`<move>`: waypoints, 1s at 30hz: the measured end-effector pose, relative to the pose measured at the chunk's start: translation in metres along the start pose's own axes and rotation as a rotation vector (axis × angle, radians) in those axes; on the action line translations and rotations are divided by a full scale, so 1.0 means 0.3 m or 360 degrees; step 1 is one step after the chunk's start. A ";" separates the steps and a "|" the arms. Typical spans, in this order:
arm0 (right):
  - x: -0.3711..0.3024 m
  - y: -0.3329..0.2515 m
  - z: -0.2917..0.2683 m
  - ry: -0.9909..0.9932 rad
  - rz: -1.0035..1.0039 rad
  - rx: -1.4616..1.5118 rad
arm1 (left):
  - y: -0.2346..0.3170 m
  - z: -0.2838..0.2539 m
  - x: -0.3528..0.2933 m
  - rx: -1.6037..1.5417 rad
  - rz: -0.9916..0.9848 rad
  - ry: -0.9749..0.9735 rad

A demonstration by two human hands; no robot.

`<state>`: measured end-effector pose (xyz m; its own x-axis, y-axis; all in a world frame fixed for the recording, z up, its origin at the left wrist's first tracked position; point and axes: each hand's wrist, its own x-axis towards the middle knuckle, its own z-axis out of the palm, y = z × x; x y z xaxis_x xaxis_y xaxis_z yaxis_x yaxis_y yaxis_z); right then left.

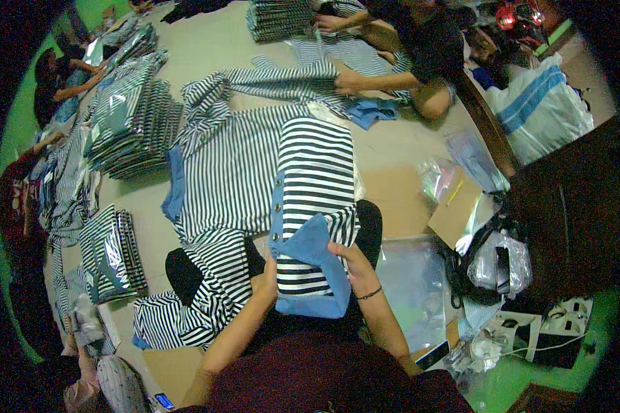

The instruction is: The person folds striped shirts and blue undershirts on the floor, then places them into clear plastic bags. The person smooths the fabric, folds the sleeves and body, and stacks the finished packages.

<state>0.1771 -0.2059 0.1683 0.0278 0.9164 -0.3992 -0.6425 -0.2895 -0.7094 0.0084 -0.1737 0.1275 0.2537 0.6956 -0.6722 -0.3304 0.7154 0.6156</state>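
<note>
A black-and-white striped shirt (317,165), folded into a long narrow shape, lies in front of me. Its blue collar (334,275) is at the near end, and a blue button strip with dark buttons runs along its left edge. My left hand (265,279) is closed on the left edge near the collar. On the other side, my right hand (352,265) grips the right edge, thumb on top by the blue collar. More striped cloth (227,172) with blue trim spreads out to the left; whether it joins the held shirt I cannot tell.
Stacks of bagged striped shirts (134,124) stand at the left, with a smaller stack (114,255) nearer. Clear plastic bags (410,289) and cardboard (396,199) lie at the right. Across from me a person (420,48) handles striped cloth. A white sack (541,110) is far right.
</note>
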 end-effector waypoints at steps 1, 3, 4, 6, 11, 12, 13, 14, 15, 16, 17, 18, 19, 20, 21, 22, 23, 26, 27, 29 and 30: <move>-0.003 -0.003 -0.004 0.0024 0.0031 0.0047 | -0.020 0.031 -0.005 0.0077 -0.0034 -0.0092; -0.014 -0.017 -0.003 0.0028 -0.0001 0.0064 | -0.075 0.099 -0.022 0.0230 -0.0080 -0.0282; -0.022 -0.029 0.000 0.0046 -0.0007 0.0043 | -0.107 0.132 -0.030 0.0311 -0.0105 -0.0372; -0.042 -0.070 0.005 0.0016 -0.0017 0.0085 | -0.153 0.186 -0.034 0.0475 -0.0132 -0.0548; -0.134 -0.154 -0.002 0.0142 -0.0045 0.0008 | -0.200 0.279 -0.001 0.0850 -0.0103 -0.0913; -0.152 -0.158 -0.009 0.0084 -0.0086 0.0015 | -0.215 0.304 -0.002 0.0912 -0.0079 -0.0982; -0.166 -0.171 -0.026 0.0207 -0.0058 -0.0242 | -0.228 0.330 0.001 0.0956 -0.0062 -0.1030; -0.187 -0.177 -0.042 0.0241 -0.0063 -0.0228 | -0.246 0.363 0.003 0.0980 -0.0047 -0.1058; -0.199 -0.181 -0.060 0.0268 -0.0063 -0.0215 | -0.267 0.390 -0.002 0.1002 -0.0040 -0.1088; -0.212 -0.184 -0.078 0.0327 -0.0052 -0.0249 | -0.283 0.413 0.000 0.1029 -0.0019 -0.1107; -0.222 -0.191 -0.099 0.0311 -0.0069 -0.0201 | -0.300 0.441 -0.001 0.1040 -0.0008 -0.1125; -0.231 -0.196 -0.118 0.0336 -0.0070 -0.0188 | -0.312 0.468 0.008 0.1042 -0.0001 -0.1129; -0.242 -0.201 -0.137 0.0366 -0.0071 -0.0171 | -0.328 0.478 0.000 0.1062 0.0012 -0.1139; -0.250 -0.206 -0.155 0.0387 -0.0069 -0.0158 | -0.338 0.492 0.003 0.1043 0.0010 -0.1132; -0.257 -0.209 -0.172 0.0406 -0.0065 -0.0156 | -0.349 0.500 0.002 0.1041 0.0020 -0.1131; -0.263 -0.213 -0.189 0.0415 -0.0056 -0.0148 | -0.355 0.510 0.007 0.1029 0.0021 -0.1131; -0.267 -0.215 -0.204 0.0433 -0.0042 -0.0132 | -0.362 0.506 0.003 0.1046 0.0013 -0.1126; -0.274 -0.207 -0.248 0.0471 -0.0005 -0.0075 | -0.375 0.503 -0.003 0.1020 0.0001 -0.1080; -0.261 -0.198 -0.262 0.0473 -0.0133 -0.0112 | -0.375 0.497 0.000 0.1017 0.0002 -0.1055; -0.261 -0.181 -0.285 0.0449 -0.0094 -0.0111 | -0.381 0.489 -0.002 0.1010 -0.0003 -0.1019; -0.262 -0.171 -0.293 0.0444 -0.0076 -0.0109 | -0.382 0.484 -0.002 0.0999 -0.0008 -0.1001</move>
<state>0.2752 -0.2875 0.1849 0.2723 0.8209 -0.5020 -0.5823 -0.2748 -0.7651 0.1782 -0.2466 0.1171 0.7671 0.4678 -0.4389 0.1848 0.4941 0.8496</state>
